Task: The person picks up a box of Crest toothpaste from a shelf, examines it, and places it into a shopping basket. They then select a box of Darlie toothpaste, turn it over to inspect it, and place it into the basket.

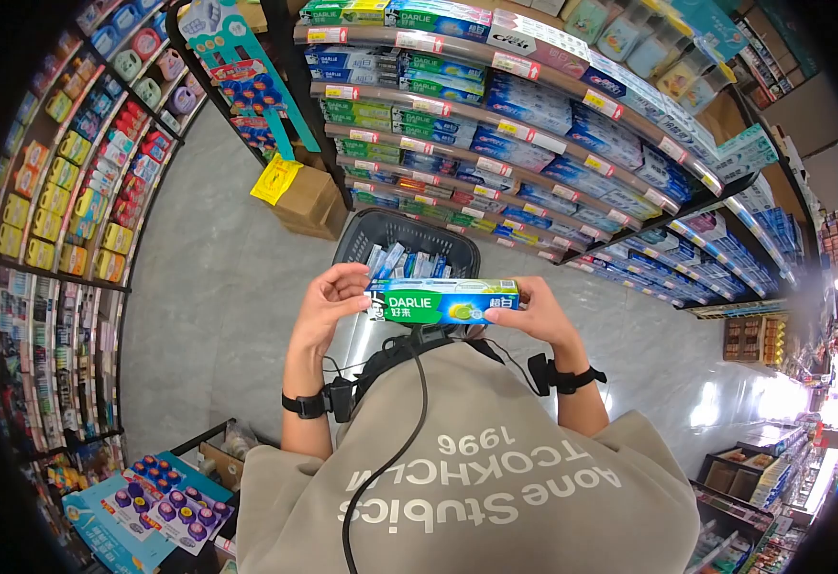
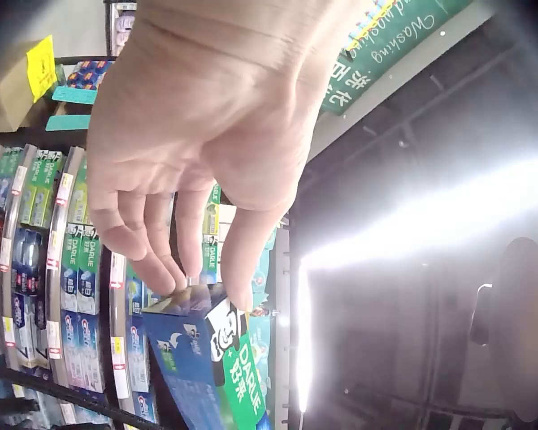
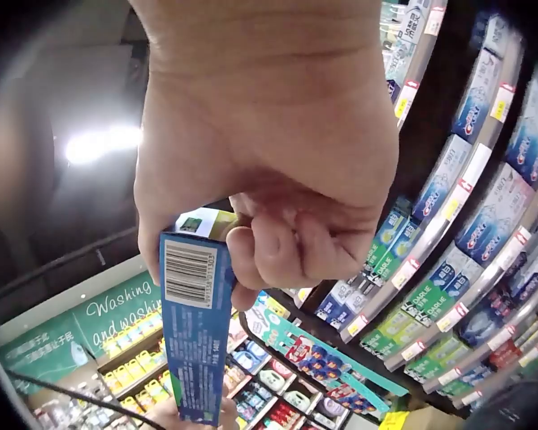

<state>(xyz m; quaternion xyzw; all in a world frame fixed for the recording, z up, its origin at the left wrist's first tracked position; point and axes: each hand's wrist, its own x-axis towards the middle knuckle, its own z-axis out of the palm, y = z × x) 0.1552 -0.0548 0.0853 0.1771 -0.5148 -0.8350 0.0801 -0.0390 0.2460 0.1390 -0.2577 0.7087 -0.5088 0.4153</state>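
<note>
**Darlie box point(image 1: 414, 304) held up between two hands**

In the head view, the blue and green box lies level at the centre of the frame, its front facing up towards the camera. The left hand point(image 1: 323, 304), fingers loosely bent, pinches its left end; the right hand point(image 1: 543, 318) grips its right end, thumb laid over the front. Just above it in the frame, a dark basket point(image 1: 362, 228) holds several small boxes point(image 1: 419, 262). Stocked shelves point(image 1: 467, 53) curve across the top, and a cardboard carton point(image 1: 309, 203) stands upper left of the basket.

In the left wrist view, the thumb and fingertips close on the box's near end, at lower centre; a green sign point(image 2: 394, 49) crosses the upper right.

In the right wrist view, the hand fills the upper middle, fingers curled against the end beside a barcode point(image 3: 190, 273). The box runs down to the bottom edge, left of centre.
</note>
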